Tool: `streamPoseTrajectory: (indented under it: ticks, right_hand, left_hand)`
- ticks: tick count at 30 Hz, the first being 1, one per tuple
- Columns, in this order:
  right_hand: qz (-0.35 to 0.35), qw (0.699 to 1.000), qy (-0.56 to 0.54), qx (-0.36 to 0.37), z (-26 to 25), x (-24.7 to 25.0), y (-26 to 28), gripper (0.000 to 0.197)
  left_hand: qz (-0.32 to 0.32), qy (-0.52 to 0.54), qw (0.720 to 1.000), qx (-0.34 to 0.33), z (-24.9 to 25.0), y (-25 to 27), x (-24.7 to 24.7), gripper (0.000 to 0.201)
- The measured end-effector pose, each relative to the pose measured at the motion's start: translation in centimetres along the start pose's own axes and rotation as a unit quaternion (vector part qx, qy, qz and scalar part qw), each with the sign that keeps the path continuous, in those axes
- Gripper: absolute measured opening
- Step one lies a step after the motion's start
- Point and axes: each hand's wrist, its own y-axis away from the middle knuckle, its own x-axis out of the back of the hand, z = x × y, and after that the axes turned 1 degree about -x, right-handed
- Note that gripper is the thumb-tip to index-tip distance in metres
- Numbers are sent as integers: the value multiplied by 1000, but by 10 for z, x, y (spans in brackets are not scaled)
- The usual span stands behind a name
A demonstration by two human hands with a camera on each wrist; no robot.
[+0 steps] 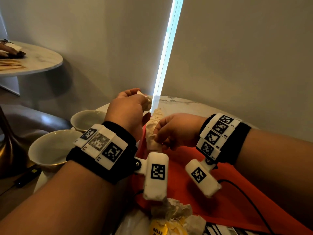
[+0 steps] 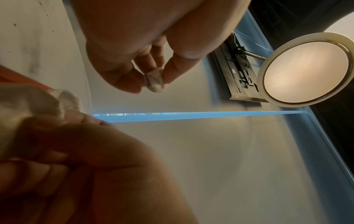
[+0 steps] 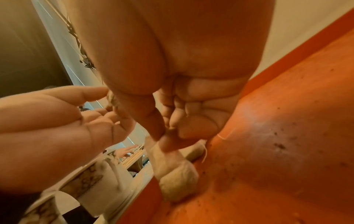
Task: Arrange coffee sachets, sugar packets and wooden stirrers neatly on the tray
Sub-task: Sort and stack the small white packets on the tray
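Note:
Both hands hover over an orange tray [image 1: 220, 192] on a marble table. My right hand [image 1: 156, 138] pinches a crumpled pale paper sachet [image 1: 152, 131] that stands up from the tray; in the right wrist view the right hand [image 3: 164, 141] grips the sachet [image 3: 176, 174] just above the orange tray [image 3: 287, 136]. My left hand [image 1: 142, 97] is raised above it and pinches a small torn white scrap [image 1: 140, 94]. The left wrist view shows thumb and finger of the left hand [image 2: 153, 78] closed on that scrap [image 2: 154, 82].
Two empty white cups [image 1: 49, 150] [image 1: 88, 119] stand left of the tray. A heap of crumpled sachets [image 1: 171, 212] with a yellow packet [image 1: 159, 229] lies at the near edge. Wooden stirrers [image 1: 11, 65] and another person's hand lie on a round table far left.

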Motion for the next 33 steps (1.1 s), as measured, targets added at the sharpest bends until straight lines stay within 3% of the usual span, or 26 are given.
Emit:
streamPoseTrajectory:
  ticks: [5, 10, 13, 17, 22, 25, 29, 33]
  right_hand:
    - [67, 997, -11, 20, -2, -3, -11, 7]
    - [100, 995, 10, 18, -5, -3, -12, 11]
    - [100, 994, -31, 23, -5, -5, -6, 13]
    - [160, 986, -7, 40, -11, -3, 5, 6]
    - [59, 994, -79, 50, -18, -9, 16, 10]
    - [-4, 996, -68, 51, -18, -16, 15, 16]
    - [10, 994, -108, 20, -15, -22, 9, 25]
    - [-26, 994, -108, 7, -16, -25, 7, 18]
  left_hand:
    - [7, -10, 1000, -8, 0, -4, 3, 27]
    - [3, -8, 1000, -4, 0, -4, 3, 27]
    - [-2, -1, 1000, 0, 0, -5, 3, 26]
    - [-7, 13, 1000, -1, -1, -4, 3, 27]
    - [1, 18, 1000, 3, -1, -4, 3, 27]
    - [2, 29, 1000, 7, -1, -3, 3, 28]
    - [-7, 41, 999, 7, 0, -3, 3, 26]
    - [-17, 46, 999, -1, -1, -2, 1, 25]
